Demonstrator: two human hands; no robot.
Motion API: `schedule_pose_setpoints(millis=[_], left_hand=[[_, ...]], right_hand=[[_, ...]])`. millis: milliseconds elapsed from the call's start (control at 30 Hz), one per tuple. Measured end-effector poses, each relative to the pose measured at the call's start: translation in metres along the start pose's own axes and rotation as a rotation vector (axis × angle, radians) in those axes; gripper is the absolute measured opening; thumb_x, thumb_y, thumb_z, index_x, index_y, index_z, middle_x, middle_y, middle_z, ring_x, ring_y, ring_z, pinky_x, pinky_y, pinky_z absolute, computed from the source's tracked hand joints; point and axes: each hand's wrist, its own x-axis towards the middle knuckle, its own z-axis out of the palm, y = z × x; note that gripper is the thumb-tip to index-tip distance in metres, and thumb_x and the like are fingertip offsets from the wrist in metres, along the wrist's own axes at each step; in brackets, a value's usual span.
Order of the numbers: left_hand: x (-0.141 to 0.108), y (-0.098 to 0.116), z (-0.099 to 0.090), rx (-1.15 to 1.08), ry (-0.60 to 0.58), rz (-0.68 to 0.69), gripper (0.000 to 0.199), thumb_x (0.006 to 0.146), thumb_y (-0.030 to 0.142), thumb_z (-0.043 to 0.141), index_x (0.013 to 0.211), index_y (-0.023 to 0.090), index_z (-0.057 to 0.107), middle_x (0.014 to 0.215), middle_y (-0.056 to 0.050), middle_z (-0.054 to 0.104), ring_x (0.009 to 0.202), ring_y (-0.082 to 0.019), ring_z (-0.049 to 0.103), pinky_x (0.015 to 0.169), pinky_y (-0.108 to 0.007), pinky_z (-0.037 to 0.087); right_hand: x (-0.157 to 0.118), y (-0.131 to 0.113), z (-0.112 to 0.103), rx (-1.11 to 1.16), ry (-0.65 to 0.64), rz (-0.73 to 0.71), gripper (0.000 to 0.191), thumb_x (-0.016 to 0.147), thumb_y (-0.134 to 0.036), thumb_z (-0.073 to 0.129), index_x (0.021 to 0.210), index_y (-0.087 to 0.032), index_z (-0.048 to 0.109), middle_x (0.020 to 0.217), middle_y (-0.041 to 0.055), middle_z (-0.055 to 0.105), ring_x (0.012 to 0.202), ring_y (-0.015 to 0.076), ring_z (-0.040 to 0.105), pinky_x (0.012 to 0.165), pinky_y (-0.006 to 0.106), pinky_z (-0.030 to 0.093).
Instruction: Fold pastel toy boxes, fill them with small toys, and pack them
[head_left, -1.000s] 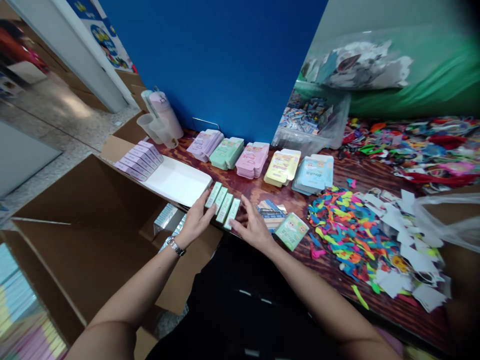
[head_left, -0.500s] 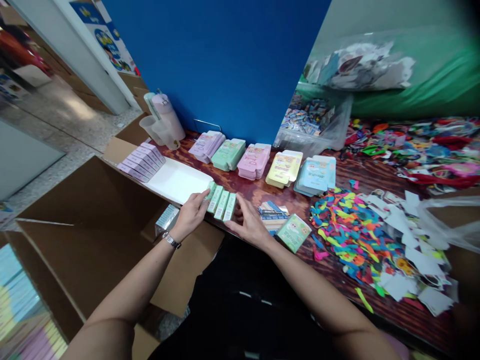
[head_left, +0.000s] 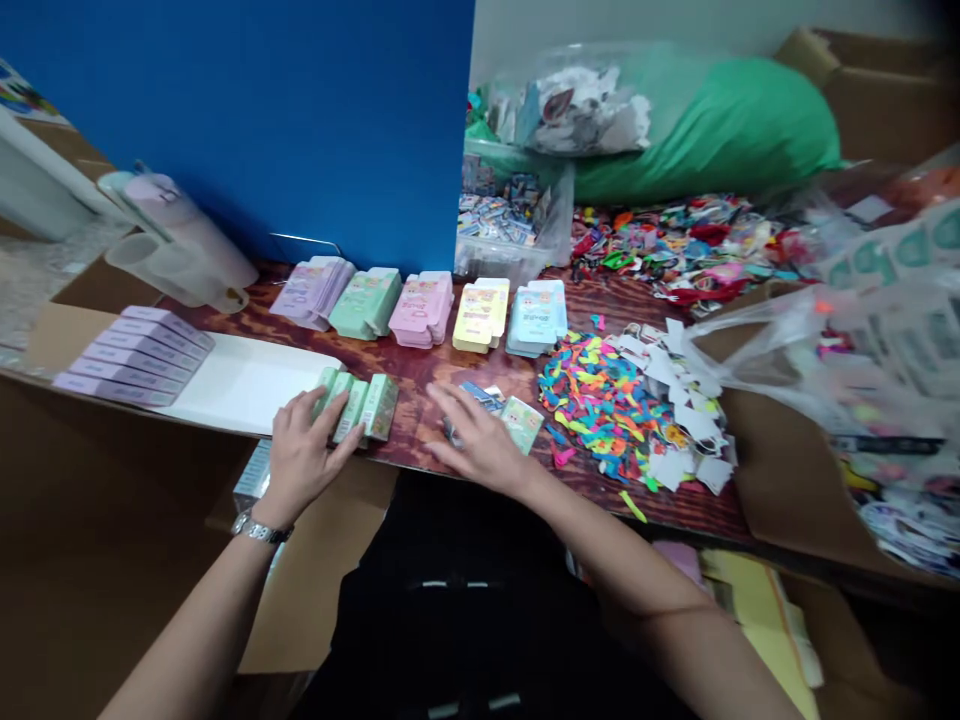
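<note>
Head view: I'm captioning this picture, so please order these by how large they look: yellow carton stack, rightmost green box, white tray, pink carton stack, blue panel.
1. Blue panel
2. White tray
3. Pink carton stack and yellow carton stack: too alike to rank
4. Rightmost green box

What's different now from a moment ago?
The right hand has let go of the small green boxes and moved right, towards the loose green box; its fingers look empty. The view has swung right too. The left hand is still on the row, and the purple boxes and the pink carton stack look unchanged.
</note>
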Motion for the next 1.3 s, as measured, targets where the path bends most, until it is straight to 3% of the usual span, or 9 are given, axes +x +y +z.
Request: schedule_pose_setpoints(millis=[167,333,467,633,733,867,967,1100,1300], left_hand=[[0.001,0.000,-0.003,0.015,0.018,-0.005,0.045,0.086,0.041,0.062,0.124,0.017,0.061,0.125,-0.017,0.055,0.119,-0.033,0.050,0.102,-0.050,0.041],[0.006,0.003,-0.002,0.045,0.041,-0.008,0.043,0.086,0.039,0.062,0.122,0.015,0.062,0.124,-0.018,0.057,0.120,-0.035,0.050,0.101,-0.053,0.042],[0.010,0.012,-0.008,0.042,0.113,0.008,0.044,0.084,0.033,0.066,0.123,0.014,0.061,0.126,-0.020,0.055,0.124,-0.037,0.047,0.103,-0.055,0.040],[0.013,0.054,-0.023,-0.178,0.213,0.052,0.057,0.081,0.020,0.067,0.136,0.022,0.049,0.130,-0.015,0.053,0.124,-0.031,0.049,0.106,-0.049,0.042],[0.013,0.096,-0.020,-0.434,0.061,0.120,0.067,0.084,0.021,0.063,0.145,0.026,0.035,0.130,-0.012,0.053,0.123,-0.027,0.052,0.105,-0.044,0.046],[0.014,0.135,0.000,-0.582,-0.082,0.191,0.089,0.084,0.037,0.065,0.153,0.020,0.012,0.146,-0.018,0.039,0.136,-0.032,0.038,0.110,-0.050,0.041],[0.017,0.141,0.010,-0.637,-0.106,0.177,0.093,0.084,0.040,0.065,0.153,0.020,0.008,0.150,-0.019,0.033,0.139,-0.033,0.034,0.112,-0.052,0.038],[0.019,0.136,0.010,-0.721,-0.150,0.085,0.085,0.085,0.037,0.065,0.152,0.020,0.015,0.145,-0.018,0.041,0.135,-0.030,0.041,0.110,-0.047,0.040],[0.014,0.131,0.007,-0.850,-0.167,-0.074,0.079,0.079,0.041,0.071,0.144,0.021,0.033,0.138,-0.015,0.051,0.125,-0.028,0.053,0.102,-0.044,0.048]], right_hand=[[-0.050,0.049,-0.056,-0.327,-0.022,0.104,0.086,0.086,-0.054,0.059,0.155,-0.023,0.019,0.152,0.0142,0.033,0.141,0.0320,0.032,0.112,0.049,0.035],[-0.071,0.063,-0.043,-0.421,-0.171,0.250,0.104,0.073,-0.059,0.070,0.155,-0.023,0.016,0.155,0.0183,0.026,0.135,0.0403,0.037,0.104,0.055,0.040],[-0.072,0.062,-0.033,-0.390,-0.154,0.273,0.098,0.075,-0.049,0.071,0.154,-0.022,0.020,0.153,0.0185,0.028,0.132,0.0392,0.040,0.104,0.054,0.041],[-0.065,0.052,-0.048,-0.007,-0.032,0.287,0.098,0.076,-0.055,0.069,0.154,-0.026,0.017,0.153,0.0134,0.028,0.141,0.0325,0.031,0.112,0.050,0.033],[-0.055,0.033,-0.047,0.501,-0.008,0.338,0.095,0.078,-0.061,0.064,0.153,-0.028,0.017,0.155,0.0108,0.029,0.138,0.0291,0.038,0.109,0.046,0.039],[-0.043,0.004,-0.028,1.061,-0.040,0.461,0.086,0.082,-0.073,0.047,0.151,-0.027,0.024,0.145,0.0117,0.046,0.123,0.0271,0.055,0.097,0.043,0.050],[-0.038,-0.009,-0.015,1.226,-0.105,0.577,0.084,0.083,-0.080,0.029,0.146,-0.024,0.033,0.132,0.0135,0.058,0.111,0.0274,0.062,0.089,0.043,0.054],[-0.039,-0.009,-0.007,1.352,-0.206,0.639,0.085,0.085,-0.080,0.014,0.142,-0.023,0.038,0.131,0.0137,0.059,0.112,0.0270,0.062,0.088,0.043,0.054],[-0.044,0.005,-0.010,1.217,-0.088,0.409,0.082,0.084,-0.075,0.043,0.150,-0.031,0.024,0.153,0.0104,0.033,0.128,0.0270,0.050,0.096,0.042,0.050]])
